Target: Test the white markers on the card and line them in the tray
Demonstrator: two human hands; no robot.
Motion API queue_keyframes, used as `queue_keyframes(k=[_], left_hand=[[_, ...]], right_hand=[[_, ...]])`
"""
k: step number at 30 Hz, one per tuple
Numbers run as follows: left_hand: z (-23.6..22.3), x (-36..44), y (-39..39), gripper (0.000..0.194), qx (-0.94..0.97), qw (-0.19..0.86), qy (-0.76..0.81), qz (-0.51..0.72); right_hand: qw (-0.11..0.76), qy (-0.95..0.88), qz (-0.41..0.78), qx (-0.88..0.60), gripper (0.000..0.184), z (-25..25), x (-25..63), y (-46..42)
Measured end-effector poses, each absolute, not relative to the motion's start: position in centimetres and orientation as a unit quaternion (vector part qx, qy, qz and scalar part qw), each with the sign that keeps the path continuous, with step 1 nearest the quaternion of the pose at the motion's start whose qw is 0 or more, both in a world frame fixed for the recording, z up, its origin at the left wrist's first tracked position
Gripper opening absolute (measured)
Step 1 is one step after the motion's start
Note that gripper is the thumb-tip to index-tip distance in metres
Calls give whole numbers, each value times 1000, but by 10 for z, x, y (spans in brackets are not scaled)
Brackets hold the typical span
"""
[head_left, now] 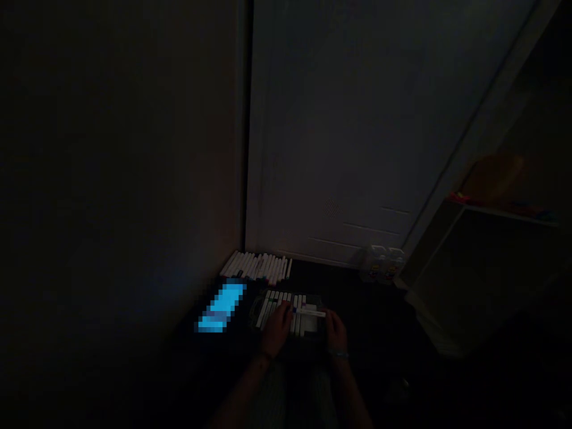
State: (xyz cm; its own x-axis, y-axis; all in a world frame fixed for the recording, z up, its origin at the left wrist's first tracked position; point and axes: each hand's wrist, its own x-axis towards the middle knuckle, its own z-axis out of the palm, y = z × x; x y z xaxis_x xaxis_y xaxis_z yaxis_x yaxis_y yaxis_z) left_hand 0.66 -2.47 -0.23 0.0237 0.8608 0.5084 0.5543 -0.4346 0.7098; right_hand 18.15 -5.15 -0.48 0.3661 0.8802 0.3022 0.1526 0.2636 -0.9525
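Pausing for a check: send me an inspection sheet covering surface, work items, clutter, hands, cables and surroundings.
Surface: dark tabletop, dimly lit; fine detail unreadable.
Work items: a white marker, held crosswise over a case that contains upright-pointing rows of case markers.
Clutter: loose markers side by side behind the case; glowing, pixelated blue rectangle at left; two clear containers at right rear.
Hands: left hand and right hand grip opposite ends of the white marker.
Cables: nothing seen.
Surroundings: large flat panel behind; cabinet at right.

Open tabletop between marker case and clear containers
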Motion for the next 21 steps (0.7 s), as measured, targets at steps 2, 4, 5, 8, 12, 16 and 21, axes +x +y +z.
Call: queue_keyframes(k=[2, 4, 5, 8, 12, 16, 21], left_hand=[[1, 7, -26, 24, 701, 165, 501, 480], [5, 6, -28, 24, 705, 172, 492, 480], [7, 6, -29, 24, 706, 174, 490, 481], [10, 6, -30, 23, 704, 176, 493, 480], [7, 6, -28, 23, 699, 171, 496, 486], [4, 6, -25, 23, 703, 172, 491, 485], [7, 5, -28, 23, 711, 185, 483, 475]], right_hand=[[632, -478, 280, -542, 42, 4, 179, -55], [630, -477, 280, -546, 42, 10, 178, -57], [627, -478, 282, -547, 43, 12, 178, -58], [619, -485, 285, -549, 44, 10, 179, -58], [614, -493, 283, -548, 46, -3, 182, -52], [620, -490, 299, -535, 47, -15, 185, -44], [616, -501, 305, -526, 46, -18, 187, -43]])
